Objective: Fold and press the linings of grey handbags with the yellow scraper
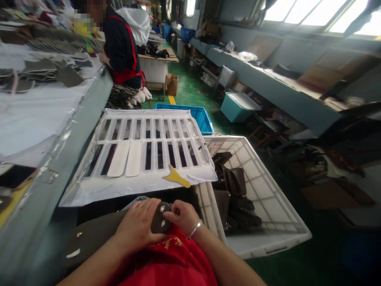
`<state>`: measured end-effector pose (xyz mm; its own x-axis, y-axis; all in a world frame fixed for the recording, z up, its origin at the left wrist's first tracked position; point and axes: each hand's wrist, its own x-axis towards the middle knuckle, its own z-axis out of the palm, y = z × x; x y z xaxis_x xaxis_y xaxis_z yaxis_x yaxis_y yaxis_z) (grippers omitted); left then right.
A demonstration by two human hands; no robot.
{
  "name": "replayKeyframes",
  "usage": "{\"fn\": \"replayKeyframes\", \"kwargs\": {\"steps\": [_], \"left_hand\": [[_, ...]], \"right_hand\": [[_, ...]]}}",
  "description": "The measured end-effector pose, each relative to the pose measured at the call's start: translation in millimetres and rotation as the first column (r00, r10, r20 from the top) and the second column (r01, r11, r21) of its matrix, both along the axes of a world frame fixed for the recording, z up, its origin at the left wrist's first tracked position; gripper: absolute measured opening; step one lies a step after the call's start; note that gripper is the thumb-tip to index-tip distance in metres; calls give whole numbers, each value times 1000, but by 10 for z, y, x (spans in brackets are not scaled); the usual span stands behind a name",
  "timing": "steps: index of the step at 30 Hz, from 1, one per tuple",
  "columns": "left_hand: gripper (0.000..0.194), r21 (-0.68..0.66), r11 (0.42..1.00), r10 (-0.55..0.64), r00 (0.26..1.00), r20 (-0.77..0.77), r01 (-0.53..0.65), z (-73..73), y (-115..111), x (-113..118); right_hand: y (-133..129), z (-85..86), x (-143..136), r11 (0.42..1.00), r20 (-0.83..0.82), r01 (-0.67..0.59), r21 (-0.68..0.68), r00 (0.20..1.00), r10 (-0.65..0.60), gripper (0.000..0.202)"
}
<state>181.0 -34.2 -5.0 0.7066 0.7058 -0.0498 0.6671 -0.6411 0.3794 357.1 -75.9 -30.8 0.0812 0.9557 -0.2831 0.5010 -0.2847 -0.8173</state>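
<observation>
My left hand (137, 223) and my right hand (183, 216) together hold a small dark oval leather piece (161, 218) with pale patches, low in the view over my red apron (169, 262). A larger dark leather piece (89, 238) lies under my left forearm. Just beyond my hands a white slatted tray (89, 190) rests at a tilt, with a yellow scraper-shaped piece (177, 177) on its near edge and two pale strips (126, 159) lying in its slots.
A white plastic crate (276, 206) holding dark leather pieces (235, 194) stands to my right. A grey worktable (44, 119) with cut pieces runs along the left. Another person in a dark top and red apron (122, 47) works farther back. Blue bins (202, 117) sit on the green floor.
</observation>
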Motion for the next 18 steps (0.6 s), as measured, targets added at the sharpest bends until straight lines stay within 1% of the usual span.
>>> {"fn": "replayKeyframes", "kwargs": {"steps": [1,3,4,6,7,8,9,11,12,13,14,15,16,18], "left_hand": [[80,-6,1000,-4,999,41,4,8,-8,-48],[86,-27,999,23,994,108,-20,76,-17,-237],[87,-28,998,52,990,128,-49,134,-21,-385],[87,-3,992,128,984,121,-128,273,-45,-773],[89,28,986,164,982,93,-167,337,-66,-992],[91,48,978,200,979,48,-202,385,-91,-1207],[95,58,974,218,976,0,-217,410,-115,-1403],[97,25,978,209,973,-96,-207,389,-148,-1691],[95,8,982,189,974,-123,-189,351,-154,-1771],[93,0,985,168,977,-132,-170,303,-153,-1810],[90,4,988,154,980,-123,-155,253,-145,-1818],[87,16,989,145,984,-105,-144,207,-132,-1803],[84,30,990,141,987,-82,-139,169,-117,-1777],[79,49,990,134,990,-34,-132,121,-91,-1723]], "right_hand": [[-5,3,7,1000,32,-6,-23,999,7,29],[-25,38,27,999,102,0,-32,995,4,28],[-34,76,39,1000,140,7,1,990,-7,28],[-43,197,44,991,212,-21,132,977,-7,34],[-39,276,23,976,253,-83,202,967,30,40],[-27,360,-20,950,303,-181,254,948,100,47],[-6,441,-88,910,362,-305,280,912,194,54],[65,556,-286,792,474,-549,267,790,388,72],[112,581,-401,729,516,-640,241,721,463,81],[160,583,-514,676,545,-706,214,660,517,90],[205,566,-618,637,564,-748,187,613,553,95],[242,536,-705,615,578,-772,164,580,574,98],[269,500,-773,606,588,-783,144,560,584,98],[286,430,-849,613,599,-780,121,550,582,94]]}}
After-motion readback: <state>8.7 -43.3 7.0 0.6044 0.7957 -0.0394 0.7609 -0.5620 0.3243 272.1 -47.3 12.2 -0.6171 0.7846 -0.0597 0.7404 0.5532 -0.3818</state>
